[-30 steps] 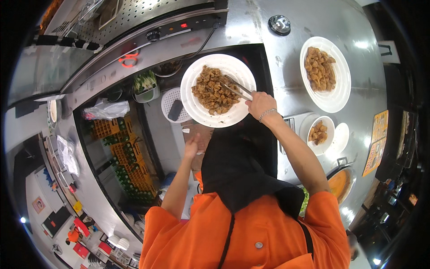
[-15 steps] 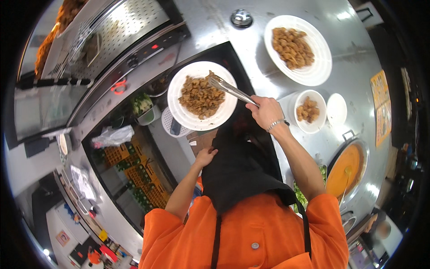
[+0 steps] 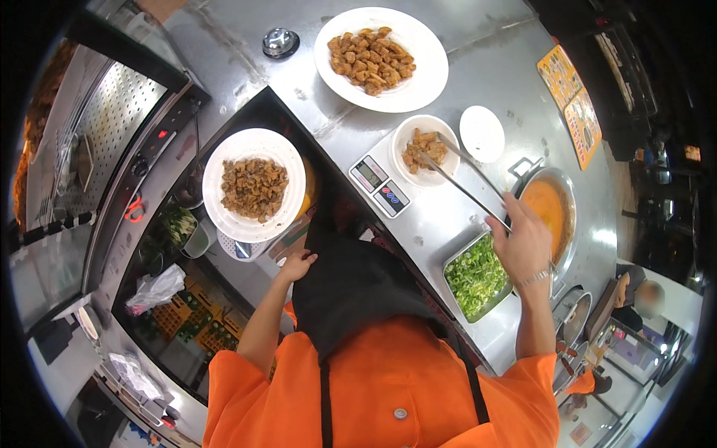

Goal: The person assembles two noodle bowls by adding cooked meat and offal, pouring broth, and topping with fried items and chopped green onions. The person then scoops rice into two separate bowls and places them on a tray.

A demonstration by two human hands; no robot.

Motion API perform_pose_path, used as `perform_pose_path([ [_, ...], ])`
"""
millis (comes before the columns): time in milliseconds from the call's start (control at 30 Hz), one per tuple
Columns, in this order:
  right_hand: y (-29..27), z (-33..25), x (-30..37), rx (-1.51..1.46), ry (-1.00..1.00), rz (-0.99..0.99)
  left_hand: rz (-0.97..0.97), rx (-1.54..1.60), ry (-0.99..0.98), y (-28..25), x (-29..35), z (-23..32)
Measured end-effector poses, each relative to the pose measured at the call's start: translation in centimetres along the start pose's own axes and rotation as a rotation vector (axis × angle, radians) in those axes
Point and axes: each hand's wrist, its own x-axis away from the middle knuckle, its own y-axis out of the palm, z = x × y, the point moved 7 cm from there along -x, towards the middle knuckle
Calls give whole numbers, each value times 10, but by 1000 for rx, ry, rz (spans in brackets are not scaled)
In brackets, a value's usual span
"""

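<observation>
My right hand [image 3: 525, 237] is closed around the metal tongs [image 3: 457, 184], whose arms are spread. Their tips reach into a small white bowl [image 3: 399, 166] among browned chunks of meat [image 3: 423, 152]; whether they grip a piece I cannot tell. Under the bowl lies a white kitchen scale [image 3: 380, 186] with a lit display. My left hand [image 3: 297, 265], fingers curled, rests beside the black apron [image 3: 366, 287]; anything inside it is hidden. Farther off on the left stands a white plate [image 3: 293, 160] of smaller browned pieces [image 3: 254, 189].
A large white plate [image 3: 432, 56] of browned chunks sits at the far side, near a silver call bell [image 3: 280, 43]. An empty white bowl [image 3: 482, 134], a tray of chopped greens [image 3: 475, 278] and a pan of orange sauce [image 3: 544, 211] surround my right hand. A person [image 3: 635, 295] is at right.
The tongs and my right hand have gone from the left plate to the small bowl on the scale. The view has turned right, and my left hand stays by the apron.
</observation>
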Motion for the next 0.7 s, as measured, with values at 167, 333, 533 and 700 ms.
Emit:
perform_pose_path([
  [167, 9, -67, -4, -211, -187, -46, 28, 146, -62, 8, 32, -12],
  [333, 153, -235, -66, -273, -482, -297, 110, 267, -115, 17, 44, -30],
  [533, 236, -338, -100, 64, -664, -467, 224, 452, -190, 8, 89, -38],
  [700, 222, -333, -88, -19, -671, -393, 254, 676, -227, 34, 101, -84],
])
